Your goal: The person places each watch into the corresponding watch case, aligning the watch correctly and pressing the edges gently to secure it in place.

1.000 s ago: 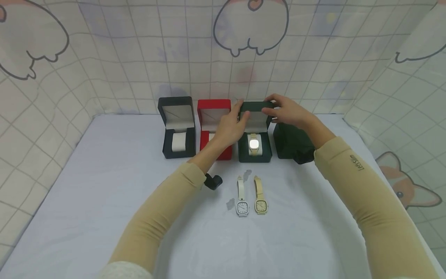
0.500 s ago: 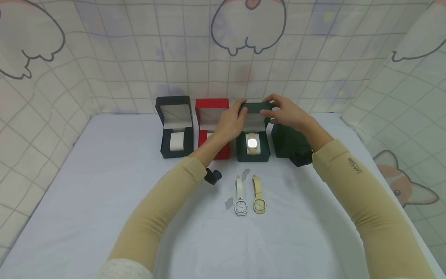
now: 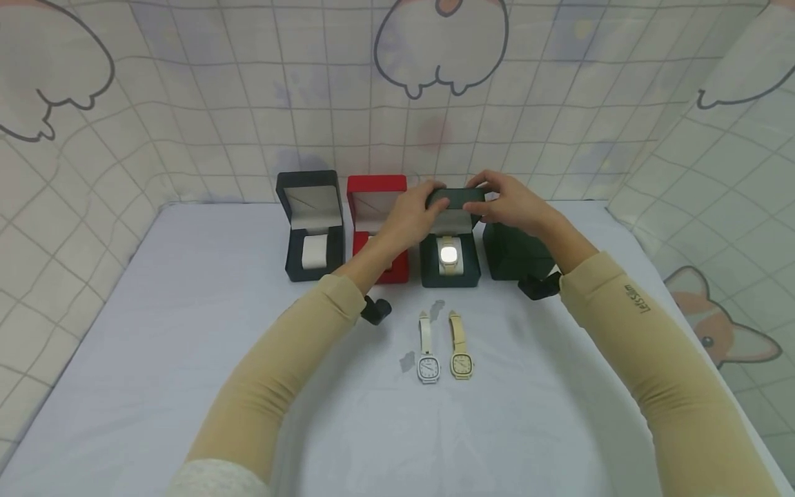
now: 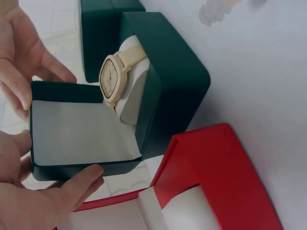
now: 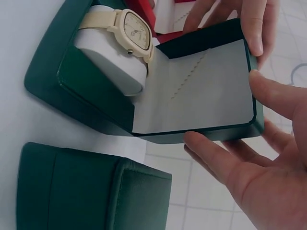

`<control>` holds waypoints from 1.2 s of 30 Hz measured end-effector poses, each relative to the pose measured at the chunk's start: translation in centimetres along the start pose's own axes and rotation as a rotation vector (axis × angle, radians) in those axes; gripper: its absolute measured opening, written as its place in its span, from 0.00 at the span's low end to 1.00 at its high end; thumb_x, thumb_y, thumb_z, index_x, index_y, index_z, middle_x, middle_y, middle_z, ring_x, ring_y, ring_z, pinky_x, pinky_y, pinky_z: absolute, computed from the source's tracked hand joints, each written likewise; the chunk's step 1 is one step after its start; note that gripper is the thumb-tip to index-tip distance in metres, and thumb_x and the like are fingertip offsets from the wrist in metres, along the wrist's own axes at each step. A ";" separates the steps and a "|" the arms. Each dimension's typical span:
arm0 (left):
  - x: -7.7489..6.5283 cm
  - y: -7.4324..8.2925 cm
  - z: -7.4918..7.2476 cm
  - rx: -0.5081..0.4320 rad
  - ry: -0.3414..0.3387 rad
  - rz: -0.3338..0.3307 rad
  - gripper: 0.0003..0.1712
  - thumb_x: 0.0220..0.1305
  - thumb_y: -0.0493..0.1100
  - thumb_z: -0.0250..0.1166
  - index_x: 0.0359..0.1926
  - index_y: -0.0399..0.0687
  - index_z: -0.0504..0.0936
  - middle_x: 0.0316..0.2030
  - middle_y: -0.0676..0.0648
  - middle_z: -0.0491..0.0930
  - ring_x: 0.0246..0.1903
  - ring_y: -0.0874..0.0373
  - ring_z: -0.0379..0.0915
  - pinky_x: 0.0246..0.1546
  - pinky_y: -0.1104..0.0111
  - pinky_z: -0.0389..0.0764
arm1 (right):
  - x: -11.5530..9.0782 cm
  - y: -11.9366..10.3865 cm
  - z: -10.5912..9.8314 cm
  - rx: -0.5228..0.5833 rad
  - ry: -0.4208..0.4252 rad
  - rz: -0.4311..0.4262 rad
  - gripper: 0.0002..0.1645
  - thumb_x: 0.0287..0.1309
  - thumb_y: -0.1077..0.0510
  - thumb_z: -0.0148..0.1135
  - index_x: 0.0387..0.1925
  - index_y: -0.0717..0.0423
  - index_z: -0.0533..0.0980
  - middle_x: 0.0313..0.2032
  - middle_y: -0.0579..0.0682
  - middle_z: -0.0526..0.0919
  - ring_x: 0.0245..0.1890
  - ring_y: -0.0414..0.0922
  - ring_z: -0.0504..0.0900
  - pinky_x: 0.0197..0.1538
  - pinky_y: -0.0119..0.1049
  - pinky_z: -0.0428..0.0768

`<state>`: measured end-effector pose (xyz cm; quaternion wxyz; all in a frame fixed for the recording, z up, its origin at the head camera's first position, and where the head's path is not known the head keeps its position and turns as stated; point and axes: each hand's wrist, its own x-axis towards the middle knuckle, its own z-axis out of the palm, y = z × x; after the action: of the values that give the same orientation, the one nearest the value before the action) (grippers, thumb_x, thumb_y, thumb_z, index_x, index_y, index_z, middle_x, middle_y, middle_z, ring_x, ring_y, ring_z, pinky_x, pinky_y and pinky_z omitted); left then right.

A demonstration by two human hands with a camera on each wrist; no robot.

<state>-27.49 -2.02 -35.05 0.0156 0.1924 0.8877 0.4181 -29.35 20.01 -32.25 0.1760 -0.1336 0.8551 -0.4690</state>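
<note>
A dark green watch box stands open at the back of the table, its lid raised. Inside, a cream-yellow watch wraps round a white cushion; glare whitens its dial in the head view. My left hand holds the lid's left corner, the thumb at its front edge. At the opposite corner, my right hand grips the lid between thumb and fingers. Both wrist views show fingertips along the lid's sides and some fingers behind it, partly hidden.
An open red watch box is close on the left, partly behind my left arm. Farther left stands an open black watch box with a bare cushion. A closed green box sits right. A white watch and a yellow watch lie in front.
The green box's lid has tipped slightly forward and down, with both hands moving along on its corners. The watches and other boxes stay where they were.
</note>
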 end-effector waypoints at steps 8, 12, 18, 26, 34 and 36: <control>0.2 -0.2 -0.3 -0.017 -0.034 0.014 0.24 0.78 0.48 0.59 0.69 0.46 0.71 0.53 0.45 0.79 0.48 0.52 0.73 0.49 0.63 0.78 | 0.3 0.4 -0.1 -0.080 -0.031 -0.008 0.33 0.74 0.53 0.60 0.73 0.60 0.65 0.67 0.60 0.67 0.63 0.61 0.75 0.64 0.53 0.76; 0.2 -0.1 -0.5 -0.018 -0.047 0.014 0.23 0.78 0.47 0.60 0.68 0.47 0.72 0.53 0.45 0.79 0.48 0.52 0.73 0.49 0.63 0.78 | 0.2 0.3 -0.1 -0.095 -0.032 -0.017 0.31 0.76 0.52 0.57 0.72 0.61 0.65 0.65 0.60 0.68 0.64 0.59 0.74 0.63 0.52 0.77; 0.2 0.2 -0.9 -0.003 -0.089 0.006 0.23 0.77 0.47 0.60 0.68 0.47 0.71 0.54 0.44 0.78 0.49 0.51 0.74 0.52 0.62 0.79 | -0.1 0.0 0.0 -0.114 -0.041 -0.027 0.29 0.75 0.53 0.58 0.71 0.60 0.66 0.68 0.61 0.67 0.62 0.62 0.74 0.63 0.52 0.77; -0.1 0.4 -1.3 0.002 -0.151 -0.011 0.27 0.77 0.46 0.61 0.72 0.48 0.69 0.62 0.43 0.75 0.55 0.52 0.72 0.61 0.60 0.76 | -0.4 0.0 0.2 -0.135 -0.057 -0.015 0.29 0.75 0.55 0.59 0.71 0.59 0.67 0.64 0.60 0.69 0.62 0.61 0.75 0.64 0.53 0.76; -0.5 0.4 -1.6 0.013 -0.176 0.001 0.28 0.77 0.46 0.62 0.73 0.48 0.70 0.62 0.44 0.75 0.55 0.52 0.71 0.60 0.62 0.76 | -0.8 0.2 0.4 -0.146 -0.054 -0.033 0.29 0.73 0.54 0.60 0.70 0.59 0.68 0.62 0.60 0.72 0.61 0.62 0.76 0.65 0.57 0.73; -0.6 0.3 -1.6 0.010 -0.177 0.000 0.27 0.77 0.46 0.62 0.72 0.49 0.70 0.61 0.44 0.75 0.55 0.52 0.72 0.59 0.62 0.77 | -0.9 0.3 0.5 -0.152 -0.047 -0.031 0.29 0.73 0.53 0.60 0.70 0.58 0.68 0.61 0.59 0.73 0.61 0.62 0.77 0.65 0.58 0.72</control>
<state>-27.13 -3.20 -33.86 0.0928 0.2288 0.8849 0.3950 -28.36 20.13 -32.56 0.1782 -0.1710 0.8816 -0.4023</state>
